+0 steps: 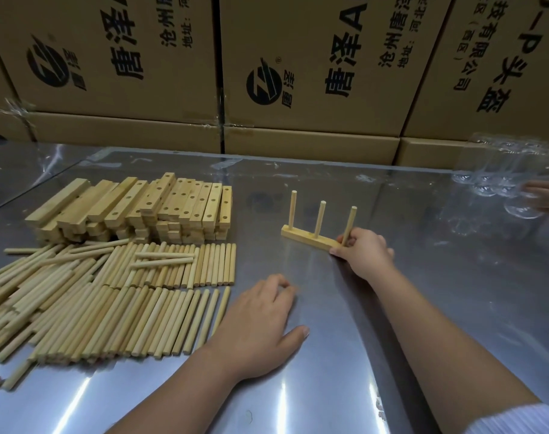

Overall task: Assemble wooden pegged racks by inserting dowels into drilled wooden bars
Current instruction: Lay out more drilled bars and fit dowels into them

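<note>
Rack: a short wooden bar (307, 238) with three pegs (320, 219) standing upright in it sits on the steel worktop (454, 292), right of the middle, running at a slant from far left to near right.
Rack relative to grip: the near right end of the bar lies inside the right hand (365, 253); the third peg rises just beside the fingers. The other two pegs and the far end stand free.
Right grip: closed round the bar's end, fingers curled over it, thumb tip at the bar's near edge.
Right arm: stretched forward and to the left from the lower right corner, forearm bare, a pale sleeve (514, 421) at the frame's edge.
Left grip: the left hand (257, 327) lies palm down on the worktop, fingers loosely bent, thumb spread out to the right, holding nothing.
Left hand position: just right of the loose dowels (110, 302), well apart from the rack.
Supplies: a stack of drilled bars (135, 208) stands behind the dowels, on the left.
Background: printed cardboard boxes (313, 57) line the far edge.
Far right: another person's hand (545, 197) touches clear glasses (498, 180).
</note>
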